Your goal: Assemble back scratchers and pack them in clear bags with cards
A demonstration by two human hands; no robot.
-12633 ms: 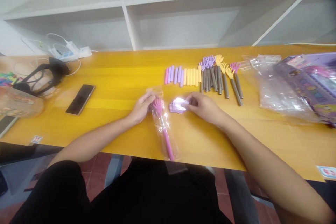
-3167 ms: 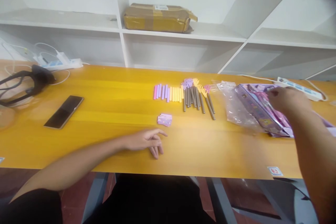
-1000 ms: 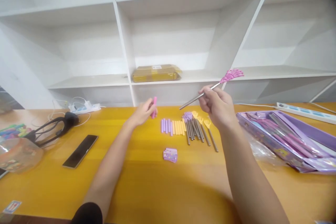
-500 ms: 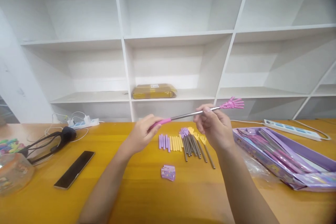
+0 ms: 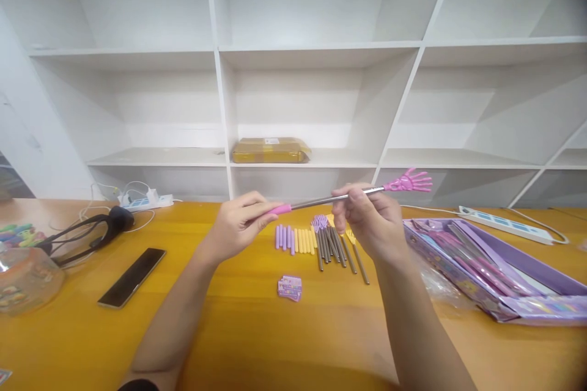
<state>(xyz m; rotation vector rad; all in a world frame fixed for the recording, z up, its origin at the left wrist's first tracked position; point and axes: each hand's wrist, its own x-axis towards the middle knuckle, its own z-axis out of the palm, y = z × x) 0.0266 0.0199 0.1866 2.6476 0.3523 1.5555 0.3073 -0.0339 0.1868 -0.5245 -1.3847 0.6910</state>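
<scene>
A pink back scratcher with a metal rod and a hand-shaped end is held up level above the table by both hands. My left hand is closed round its pink handle, most of which the fingers cover. The fingers of my right hand pinch the rod just below the pink claw. Under the hands lie several metal rods with purple and yellow claws. Beside them are rows of purple handle sleeves and yellow handle sleeves. A small stack of purple cards lies nearer me.
On the right stands a purple display box with wrapped pink pieces, beside crumpled clear plastic. A phone, a clear tub and a black strap lie left. Power strips run along the back; a taped parcel sits on the shelf.
My left hand has shifted a little left and now covers more of the pink handle. My right hand keeps its hold near the claw. The view has tilted slightly.
</scene>
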